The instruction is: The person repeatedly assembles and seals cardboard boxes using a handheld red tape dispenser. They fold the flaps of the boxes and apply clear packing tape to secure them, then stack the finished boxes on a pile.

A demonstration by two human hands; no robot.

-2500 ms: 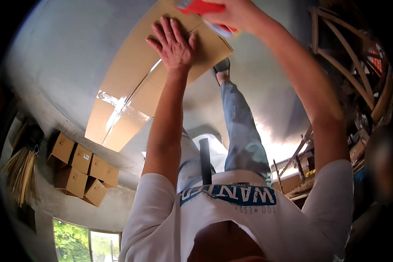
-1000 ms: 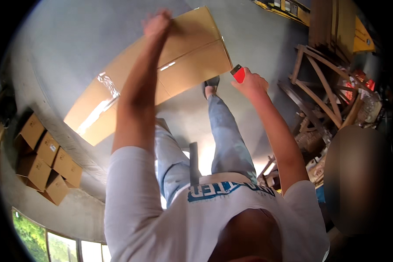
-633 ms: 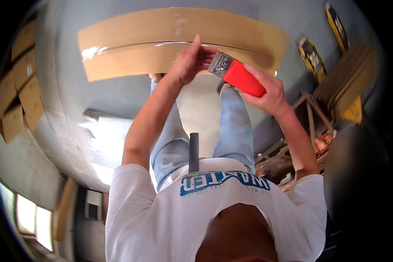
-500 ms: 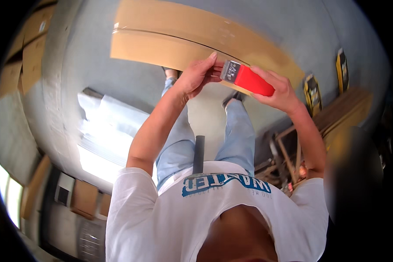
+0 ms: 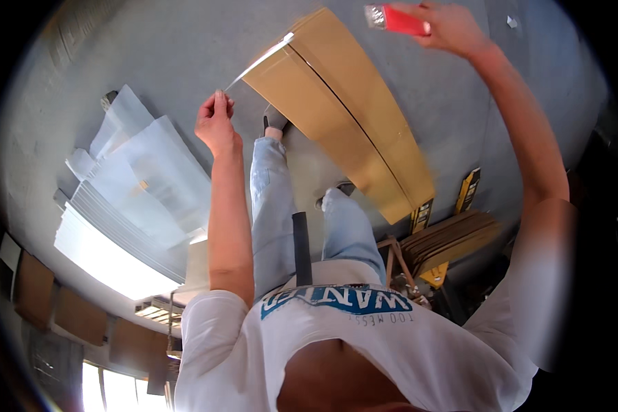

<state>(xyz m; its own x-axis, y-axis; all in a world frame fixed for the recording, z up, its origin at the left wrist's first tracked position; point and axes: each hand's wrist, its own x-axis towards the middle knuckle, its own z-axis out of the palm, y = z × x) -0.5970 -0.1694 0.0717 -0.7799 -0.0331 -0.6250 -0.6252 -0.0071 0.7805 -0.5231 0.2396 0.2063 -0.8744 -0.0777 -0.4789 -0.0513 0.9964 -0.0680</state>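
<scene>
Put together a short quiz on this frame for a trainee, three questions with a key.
1. Which hand holds the red tape dispenser?
2. True or false: the left hand lies flat on the cardboard box.
3. What lies to the left of the left forearm?
a) a bicycle
b) see-through sheets
c) a row of chairs

Key:
1. The right hand.
2. False: it is off the box, its fingers pinched together at the end of a pale strip.
3. b
</scene>
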